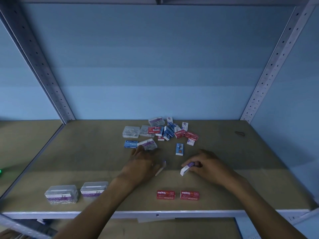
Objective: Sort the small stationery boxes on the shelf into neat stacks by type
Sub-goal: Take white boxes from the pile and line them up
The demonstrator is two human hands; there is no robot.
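A heap of small stationery boxes (170, 131) lies at the back middle of the shelf (86, 152): red and blue staple boxes, white-purple boxes and clear paper clip cases. My right hand (208, 165) grips a small white-purple box (186, 169), tilted just above the board. My left hand (143, 163) holds a thin white-purple box (161, 168) at its thumb side, and its fingertips reach a clear paper clip case (148, 144). Two red staple boxes (177, 195) sit side by side near the front edge. Two stacks of clear paper clip cases (76, 193) stand at the front left.
A blue staple box (130, 144) lies left of the clip case, and another blue box (179, 149) lies alone between my hands and the heap. Perforated metal uprights (51, 80) frame both back corners. A dark small object (240, 133) lies at the right back.
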